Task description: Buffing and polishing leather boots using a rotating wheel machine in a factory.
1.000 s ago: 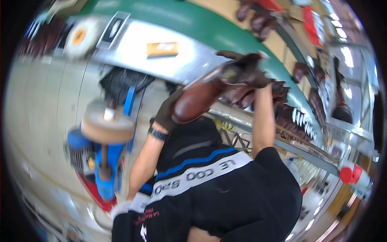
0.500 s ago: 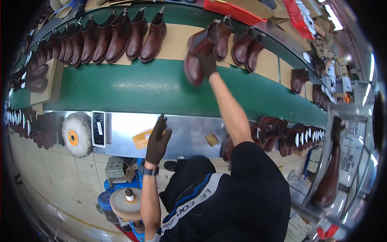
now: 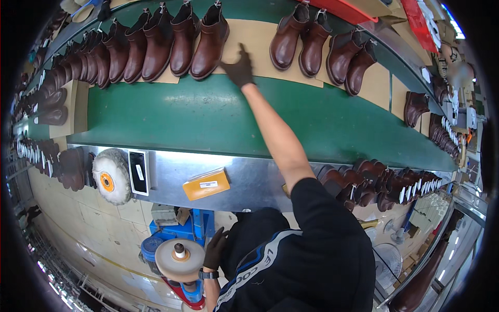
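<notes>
My right hand, in a dark glove, reaches across the green table with fingers apart and nothing in it. Its thumb side is right by the toe of a brown ankle boot, the last in a long row on the left; whether they touch I cannot tell. To the hand's right, across bare cardboard, stands an upright brown boot with another boot beside it. Low by my body, near the polishing wheel, hangs my gloved left hand, empty, fingers stretched out.
Along the near side runs a metal ledge with a yellow packet, a black-and-white box and a fluffy buffing wheel. More brown boots crowd its right end. A red tray lies at the back.
My right hand has let go of the boot it held, which now stands on the cardboard, and has moved left. My left hand has dropped from above the ledge toward my body.
</notes>
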`<control>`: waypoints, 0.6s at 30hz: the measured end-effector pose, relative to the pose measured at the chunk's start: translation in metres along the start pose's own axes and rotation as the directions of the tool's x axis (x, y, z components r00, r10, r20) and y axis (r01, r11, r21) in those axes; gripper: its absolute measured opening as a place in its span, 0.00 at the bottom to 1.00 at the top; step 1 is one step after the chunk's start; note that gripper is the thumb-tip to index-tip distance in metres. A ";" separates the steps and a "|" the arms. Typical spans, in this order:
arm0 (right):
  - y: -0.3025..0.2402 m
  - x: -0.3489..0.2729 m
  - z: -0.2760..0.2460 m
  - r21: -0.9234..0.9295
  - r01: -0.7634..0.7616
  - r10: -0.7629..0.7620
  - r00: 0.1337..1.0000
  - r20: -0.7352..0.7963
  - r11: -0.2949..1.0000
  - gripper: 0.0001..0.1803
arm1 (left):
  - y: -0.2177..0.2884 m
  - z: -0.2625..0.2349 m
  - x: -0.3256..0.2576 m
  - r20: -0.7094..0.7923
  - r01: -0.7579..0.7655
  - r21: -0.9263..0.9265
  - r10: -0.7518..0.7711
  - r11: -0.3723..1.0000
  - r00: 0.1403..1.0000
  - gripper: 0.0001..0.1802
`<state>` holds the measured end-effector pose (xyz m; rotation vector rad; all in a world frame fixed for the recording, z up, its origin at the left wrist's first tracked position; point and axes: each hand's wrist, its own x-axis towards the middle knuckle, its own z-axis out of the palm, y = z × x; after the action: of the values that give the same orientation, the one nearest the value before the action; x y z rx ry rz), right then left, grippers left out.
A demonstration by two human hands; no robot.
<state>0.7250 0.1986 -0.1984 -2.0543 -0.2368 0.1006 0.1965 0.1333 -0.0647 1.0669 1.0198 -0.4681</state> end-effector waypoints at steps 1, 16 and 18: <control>-0.013 0.005 0.017 0.018 -0.105 0.103 0.991 0.091 0.994 0.65 | -0.006 0.000 -0.005 -0.002 0.014 -0.020 -0.014 1.000 1.000 0.25; -0.090 -0.164 -0.052 0.595 -0.142 -0.198 0.861 0.469 0.791 0.34 | 0.044 0.014 0.028 -0.277 -0.474 -0.454 0.386 0.754 0.880 0.33; -0.094 -0.230 -0.089 0.580 -0.077 -0.299 0.798 0.524 0.811 0.34 | 0.062 0.016 0.027 -0.206 -0.478 -0.720 0.503 0.503 0.839 0.39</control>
<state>0.5039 0.1171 -0.0799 -1.3299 -0.6436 0.6756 0.2631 0.1508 -0.0554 0.5230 0.7043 0.4177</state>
